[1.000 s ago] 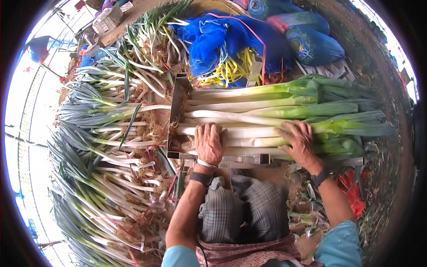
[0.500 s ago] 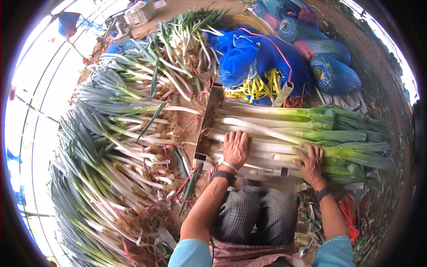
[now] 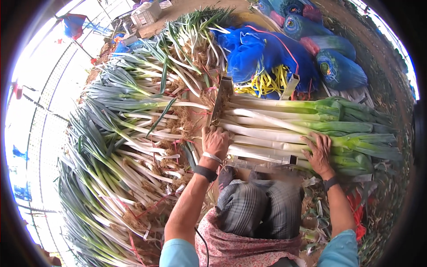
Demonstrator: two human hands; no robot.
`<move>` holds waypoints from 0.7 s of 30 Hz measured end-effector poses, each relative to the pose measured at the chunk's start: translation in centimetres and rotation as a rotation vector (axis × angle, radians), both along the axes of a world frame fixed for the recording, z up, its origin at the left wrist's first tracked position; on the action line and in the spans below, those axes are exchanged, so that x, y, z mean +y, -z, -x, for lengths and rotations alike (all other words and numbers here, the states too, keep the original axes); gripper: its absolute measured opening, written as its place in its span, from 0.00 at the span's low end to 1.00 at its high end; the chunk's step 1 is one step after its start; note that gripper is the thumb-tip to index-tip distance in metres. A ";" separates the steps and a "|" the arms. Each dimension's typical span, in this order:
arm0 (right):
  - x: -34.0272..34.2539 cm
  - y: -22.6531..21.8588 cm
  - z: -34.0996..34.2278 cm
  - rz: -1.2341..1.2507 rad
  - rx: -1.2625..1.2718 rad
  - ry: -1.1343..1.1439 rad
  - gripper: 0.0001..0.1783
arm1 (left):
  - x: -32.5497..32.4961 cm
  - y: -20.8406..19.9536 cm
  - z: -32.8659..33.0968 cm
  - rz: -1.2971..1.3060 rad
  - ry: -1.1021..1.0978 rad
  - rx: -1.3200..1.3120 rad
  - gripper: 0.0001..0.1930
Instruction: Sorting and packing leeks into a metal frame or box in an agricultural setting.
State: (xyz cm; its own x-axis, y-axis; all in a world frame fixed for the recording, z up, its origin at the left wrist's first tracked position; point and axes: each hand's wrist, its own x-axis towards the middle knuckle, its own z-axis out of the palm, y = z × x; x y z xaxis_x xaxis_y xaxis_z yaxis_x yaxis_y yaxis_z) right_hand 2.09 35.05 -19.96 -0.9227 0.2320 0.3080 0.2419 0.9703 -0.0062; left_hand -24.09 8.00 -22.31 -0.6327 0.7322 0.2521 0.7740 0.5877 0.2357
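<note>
Your right hand [image 3: 319, 153] rests with fingers spread across the near stalks; your left hand [image 3: 216, 141] bends over the root ends (whether it pinches any, I cannot tell). The laid-out leeks [image 3: 271, 134] already fill much of the metal frame [image 3: 219, 101], roots left, leaves right, though no tie shows around them. The loose leeks [image 3: 120, 171] at left look far from used up. Farther off lie yellow strips [image 3: 267, 84], blue netting [image 3: 249, 49] and, at far right, filled bags [image 3: 340, 71].

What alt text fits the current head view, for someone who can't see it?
A person's right hand rests, fingers spread, on leeks in a metal frame, the left hand at their root end. A leek pile lies at the left; blue netting and yellow strips lie beyond the frame.
</note>
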 end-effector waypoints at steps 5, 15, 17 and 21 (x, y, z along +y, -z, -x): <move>-0.1 0.0 0.1 -0.012 0.024 -0.008 0.25 | 0.2 0.7 2.2 0.157 0.185 -0.109 0.07; 0.0 0.4 0.1 0.012 0.058 0.012 0.23 | 0.2 3.3 2.0 0.057 0.055 0.002 0.06; -0.4 0.4 0.3 0.024 0.086 -0.004 0.23 | -0.6 4.6 2.3 -0.118 -0.025 0.011 0.08; -0.5 -0.4 -0.3 0.043 0.065 0.003 0.23 | 0.4 2.1 0.8 -0.219 -0.230 -0.154 0.10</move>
State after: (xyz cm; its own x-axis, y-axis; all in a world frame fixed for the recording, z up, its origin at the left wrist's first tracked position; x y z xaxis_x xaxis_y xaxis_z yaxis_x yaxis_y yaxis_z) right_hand 2.36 34.51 -19.54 -0.9005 0.2487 0.3568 0.2424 0.9681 -0.0633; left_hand -24.87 8.39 -24.38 -0.8175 0.5054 0.2761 0.5729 0.6649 0.4793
